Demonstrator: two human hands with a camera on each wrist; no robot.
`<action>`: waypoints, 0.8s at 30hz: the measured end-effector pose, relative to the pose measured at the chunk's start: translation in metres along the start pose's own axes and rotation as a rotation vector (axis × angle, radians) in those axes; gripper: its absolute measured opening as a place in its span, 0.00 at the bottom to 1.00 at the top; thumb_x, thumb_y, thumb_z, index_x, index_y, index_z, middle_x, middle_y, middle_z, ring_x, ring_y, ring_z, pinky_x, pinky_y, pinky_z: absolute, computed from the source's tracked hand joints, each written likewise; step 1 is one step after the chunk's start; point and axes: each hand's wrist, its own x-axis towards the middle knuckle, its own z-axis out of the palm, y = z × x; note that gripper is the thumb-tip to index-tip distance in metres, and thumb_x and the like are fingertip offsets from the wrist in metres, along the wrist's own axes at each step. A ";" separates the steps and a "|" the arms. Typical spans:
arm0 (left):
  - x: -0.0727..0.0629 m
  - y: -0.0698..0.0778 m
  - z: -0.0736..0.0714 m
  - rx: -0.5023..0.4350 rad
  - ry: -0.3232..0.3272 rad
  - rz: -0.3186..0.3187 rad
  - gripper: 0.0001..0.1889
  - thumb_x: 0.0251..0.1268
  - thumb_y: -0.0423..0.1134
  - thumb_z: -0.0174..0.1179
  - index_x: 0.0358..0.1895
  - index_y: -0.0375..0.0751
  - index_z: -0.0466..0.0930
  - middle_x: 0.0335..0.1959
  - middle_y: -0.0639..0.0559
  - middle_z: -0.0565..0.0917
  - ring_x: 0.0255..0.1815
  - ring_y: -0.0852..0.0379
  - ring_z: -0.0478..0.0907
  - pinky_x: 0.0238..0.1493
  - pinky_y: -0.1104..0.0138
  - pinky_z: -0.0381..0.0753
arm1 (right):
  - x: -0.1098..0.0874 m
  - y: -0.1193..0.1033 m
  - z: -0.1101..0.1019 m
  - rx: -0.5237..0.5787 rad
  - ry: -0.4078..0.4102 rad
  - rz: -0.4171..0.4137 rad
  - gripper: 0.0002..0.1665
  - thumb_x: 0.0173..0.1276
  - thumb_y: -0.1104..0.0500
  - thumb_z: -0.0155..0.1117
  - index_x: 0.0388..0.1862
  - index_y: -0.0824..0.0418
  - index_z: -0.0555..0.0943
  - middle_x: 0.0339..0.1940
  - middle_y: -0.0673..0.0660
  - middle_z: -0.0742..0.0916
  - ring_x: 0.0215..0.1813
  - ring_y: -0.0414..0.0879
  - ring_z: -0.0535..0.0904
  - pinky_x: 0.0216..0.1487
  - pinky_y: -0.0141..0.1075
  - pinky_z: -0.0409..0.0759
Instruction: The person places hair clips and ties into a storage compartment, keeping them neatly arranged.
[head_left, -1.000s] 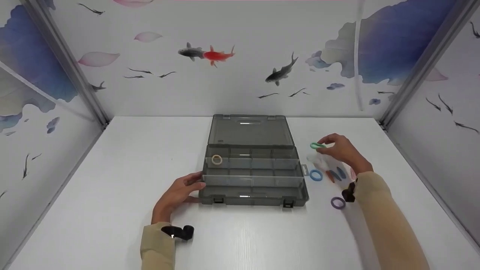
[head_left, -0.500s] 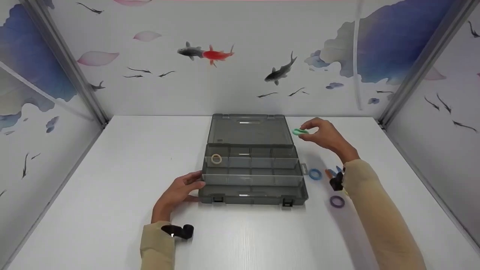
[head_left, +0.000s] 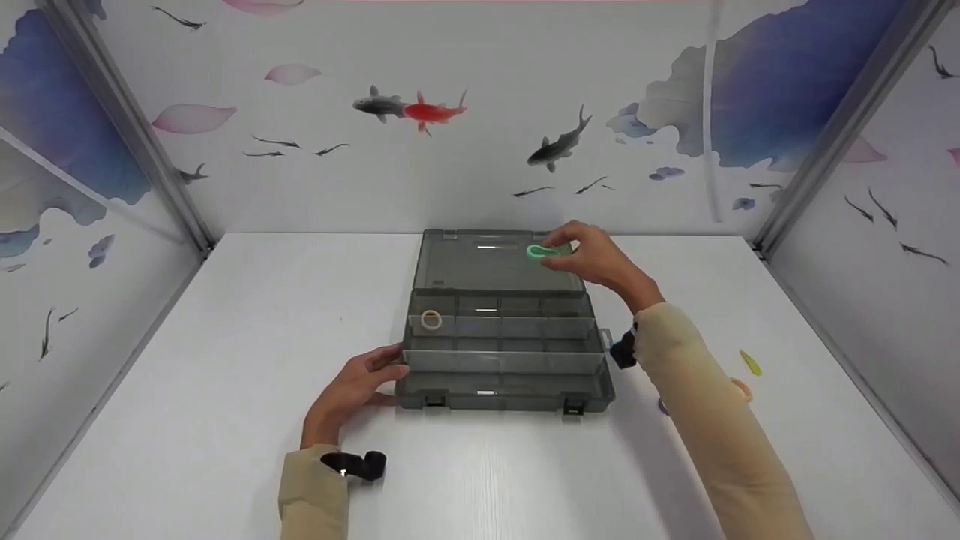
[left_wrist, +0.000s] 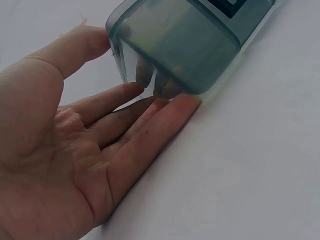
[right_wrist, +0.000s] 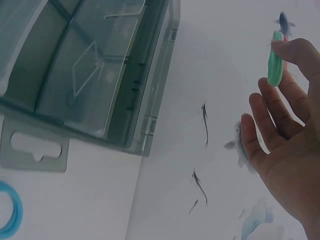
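A translucent grey divided storage box (head_left: 499, 403) lies with its lid (head_left: 480, 270) folded back. My left hand (head_left: 354, 386) touches its left side. In the left wrist view, the thumb meets the top corner, and nearly straight fingers (left_wrist: 150, 132) lie along the lower edge. My right hand (head_left: 596, 256) pinches a green hair tie (head_left: 532, 253) between thumb and index finger, above the right part of the lid. The right wrist view shows this green hair tie (right_wrist: 275, 62) squeezed narrow, the other fingers spread. A beige hair tie (head_left: 422, 320) sits in the box's left part.
Right of the box are a yellow hair clip (head_left: 750, 363), a peach ring-shaped piece (head_left: 746, 389) and a purple hair tie (head_left: 663, 407), the last two partly behind the right sleeve. A blue hair tie (right_wrist: 19, 210) shows near the box's hanging tab (right_wrist: 35, 162). Printed walls enclose the table.
My right hand has carried the green hair tie left and away from me, from the small items to over the lid. The left hand and the box have stayed put.
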 end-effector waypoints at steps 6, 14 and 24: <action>0.000 0.000 0.000 0.004 0.014 -0.003 0.35 0.69 0.44 0.64 0.76 0.40 0.63 0.78 0.37 0.63 0.73 0.39 0.69 0.55 0.53 0.85 | 0.011 -0.020 0.018 0.000 -0.022 -0.036 0.18 0.67 0.54 0.70 0.53 0.61 0.84 0.59 0.60 0.81 0.62 0.57 0.77 0.62 0.52 0.77; -0.001 0.002 -0.001 0.019 0.009 -0.010 0.35 0.69 0.45 0.64 0.76 0.40 0.63 0.77 0.36 0.64 0.73 0.39 0.69 0.53 0.55 0.86 | 0.019 -0.041 0.051 0.042 -0.057 -0.059 0.18 0.66 0.54 0.71 0.51 0.61 0.84 0.58 0.59 0.81 0.64 0.56 0.76 0.65 0.52 0.76; -0.002 0.000 -0.001 0.028 0.006 0.010 0.36 0.69 0.46 0.63 0.76 0.39 0.62 0.77 0.36 0.64 0.73 0.38 0.68 0.54 0.54 0.86 | 0.027 -0.049 0.098 0.051 -0.110 -0.094 0.18 0.67 0.56 0.70 0.52 0.65 0.84 0.60 0.64 0.81 0.67 0.61 0.74 0.67 0.54 0.75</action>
